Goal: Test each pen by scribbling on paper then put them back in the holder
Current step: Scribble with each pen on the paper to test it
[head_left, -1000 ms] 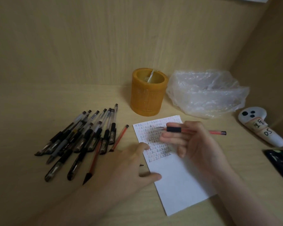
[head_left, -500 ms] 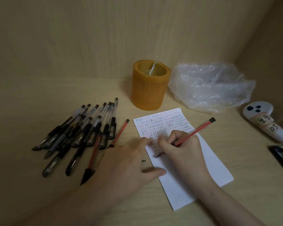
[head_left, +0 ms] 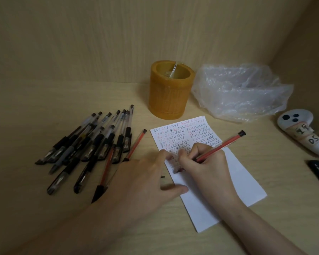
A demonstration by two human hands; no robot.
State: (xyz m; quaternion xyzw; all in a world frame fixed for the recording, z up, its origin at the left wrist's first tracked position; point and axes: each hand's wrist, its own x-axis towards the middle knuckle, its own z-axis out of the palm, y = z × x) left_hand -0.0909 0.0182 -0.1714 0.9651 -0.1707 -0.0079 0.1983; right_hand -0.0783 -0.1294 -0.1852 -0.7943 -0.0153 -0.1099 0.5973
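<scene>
Red pen is pinched in the right hand, tip on the paper. Left hand lies flat, fingers relaxed, pressing the paper's left edge.

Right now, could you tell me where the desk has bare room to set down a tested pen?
Bare desk lies left of the holder, behind the pen pile, and between the paper and the white controller. It is crowded where the left hand and right hand meet on the paper.
</scene>
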